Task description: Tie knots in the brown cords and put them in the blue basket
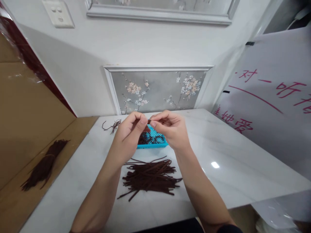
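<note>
Both hands up at mid-view, over the back part of a white table (pixel 225 181), fingertips nearly meeting. Left hand (pixel 130 136): thumb and forefinger pinched on a small dark brown piece (pixel 149 122), other fingers curled in behind. Right hand (pixel 173 127): thumb and forefinger closed on the same piece from the other side, remaining fingers bent. Only a short bit of the piece shows between the tips; its full shape is hidden by the fingers. Directly below and behind the hands, a blue basket (pixel 152 146) with a perforated floor, partly covered by them; thin brown bits (pixel 145 139) lie loose inside. Nearer the body, between the forearms, a heap of brown strips (pixel 150 176), most lying roughly crosswise, a few ends poking out at angles. Left of the basket, a small tangle (pixel 113 125) of thin dark strands on the tabletop. Further left, on cardboard (pixel 75 139), a bundle (pixel 45 165) of similar strips, banded near its middle, lying at a slant. Beyond the table, a wall panel (pixel 157 90) with blossom print; at right, a white board (pixel 272 106) bearing red handwriting.
</note>
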{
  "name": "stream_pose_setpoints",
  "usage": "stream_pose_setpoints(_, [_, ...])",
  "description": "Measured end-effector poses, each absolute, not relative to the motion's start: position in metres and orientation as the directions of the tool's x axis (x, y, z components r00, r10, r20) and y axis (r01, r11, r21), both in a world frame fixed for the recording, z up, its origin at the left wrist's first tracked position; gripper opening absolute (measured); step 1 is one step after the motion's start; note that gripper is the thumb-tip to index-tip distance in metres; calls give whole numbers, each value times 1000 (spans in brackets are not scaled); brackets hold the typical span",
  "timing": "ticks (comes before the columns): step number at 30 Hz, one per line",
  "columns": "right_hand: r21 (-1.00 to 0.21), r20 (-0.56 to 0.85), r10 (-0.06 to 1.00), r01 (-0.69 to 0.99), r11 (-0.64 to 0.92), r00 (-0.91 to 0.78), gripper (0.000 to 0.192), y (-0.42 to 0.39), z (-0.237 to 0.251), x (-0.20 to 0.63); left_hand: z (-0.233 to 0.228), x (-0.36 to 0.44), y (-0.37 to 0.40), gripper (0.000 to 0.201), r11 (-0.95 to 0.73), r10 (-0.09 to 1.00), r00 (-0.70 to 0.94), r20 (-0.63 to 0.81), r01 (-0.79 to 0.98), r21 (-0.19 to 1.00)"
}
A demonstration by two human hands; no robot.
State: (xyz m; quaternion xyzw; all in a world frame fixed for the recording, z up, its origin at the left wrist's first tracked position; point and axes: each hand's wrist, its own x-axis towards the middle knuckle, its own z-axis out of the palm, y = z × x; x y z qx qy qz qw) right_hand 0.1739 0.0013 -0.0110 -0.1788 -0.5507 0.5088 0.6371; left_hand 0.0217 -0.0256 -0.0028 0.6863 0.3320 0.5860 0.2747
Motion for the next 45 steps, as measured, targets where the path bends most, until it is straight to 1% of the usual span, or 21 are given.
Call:
stream_pose_setpoints(3, [-769,574,810,-419,483,-121,12,-1,-11,174,-3,24,-28,31,-544,838,95,538,52,838])
stream_pose_setpoints(6, [-767,593,795,-392,509,-127,11,-1,-11,175,-1,25,-28,32,-539,842,73,535,53,841])
stream_pose_setpoints(9, [-763,598,795,-371,529,-96,8,-1,-12,176,-1,25,-30,28,-593,803,21,596,136,794])
stream_pose_setpoints(13, [-760,610,790,-332,559,-65,8,-3,-11,178,-2,24,-34,22,-635,753,35,657,301,711])
stream_pose_setpoints(15, [-778,588,806,-322,540,-70,8,-4,-10,178,-3,24,-35,20,-645,729,43,683,378,664])
stream_pose_setpoints(18, [-812,513,851,-385,438,-111,8,-2,-8,177,-4,24,-31,15,-657,682,81,727,504,561])
stream_pose_setpoints(20, [-830,450,880,-435,350,-151,7,0,-8,178,-4,22,-25,12,-699,604,143,784,568,434])
stream_pose_setpoints(22, [-849,395,897,-451,275,-197,8,3,-8,179,-4,19,-19,10,-760,489,218,845,582,290])
stream_pose_setpoints(23, [-858,375,901,-449,249,-217,8,4,-8,180,-5,18,-17,10,-786,441,241,864,568,243])
stream_pose_setpoints(24, [-864,364,903,-446,234,-230,9,4,-8,180,-6,17,-15,10,-803,424,244,872,546,238])
stream_pose_setpoints(25, [-866,361,903,-443,231,-235,10,4,-7,180,-7,17,-15,10,-812,444,224,868,511,283])
stream_pose_setpoints(26, [-866,365,903,-439,239,-229,11,3,-6,180,-8,18,-15,12,-803,505,188,843,460,378])
stream_pose_setpoints(27, [-863,375,901,-436,254,-217,11,2,-5,179,-9,19,-16,16,-769,598,144,788,381,514])
stream_pose_setpoints(29, [-849,402,898,-440,293,-178,12,0,-3,175,-11,24,-17,24,-620,784,110,610,139,772])
stream_pose_setpoints(30, [-839,413,897,-448,309,-154,13,0,-2,173,-11,27,-18,27,-531,842,124,525,23,847])
stream_pose_setpoints(31, [-828,421,898,-458,324,-127,13,0,-3,170,-12,30,-17,28,-456,877,136,461,-66,888])
stream_pose_setpoints(32, [-818,426,899,-468,336,-98,13,1,-3,167,-12,32,-17,29,-405,896,141,421,-126,905])
stream_pose_setpoints(34, [-803,427,903,-475,360,-38,11,4,-6,163,-12,34,-16,29,-369,914,115,389,-162,915])
stream_pose_setpoints(40, [-813,450,888,-371,450,91,8,9,-8,159,-7,28,-17,23,-335,941,51,334,1,942])
stream_pose_setpoints(42, [-801,489,863,-326,502,128,10,7,-7,158,-6,25,-18,22,-328,942,78,327,-2,945])
stream_pose_setpoints(45, [-740,587,792,-287,609,167,13,5,-9,156,-6,23,-17,20,-337,927,147,345,-81,938])
